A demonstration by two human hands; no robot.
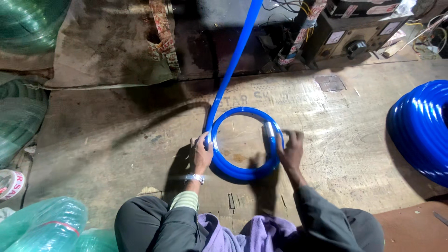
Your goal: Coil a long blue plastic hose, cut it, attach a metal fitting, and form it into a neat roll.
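Note:
A blue flat hose (233, 60) runs down from the top of the view and curls into a small coil (242, 171) on the plywood floor (116, 135). My left hand (201, 151) grips the coil's left side where the incoming hose joins it. My right hand (290, 149) presses on the coil's right side, next to a metal end fitting (269, 129) on the hose. A wristwatch (194, 178) sits on my left wrist. I am seated with my knees at the bottom of the view.
A large finished coil of blue hose (420, 130) lies at the right. Green hose rolls (21, 116) are stacked at the left, wrapped green rolls (51, 226) at bottom left, a tape roll (10, 184) nearby. An electrical box with a knob (357, 46) and wires stands behind.

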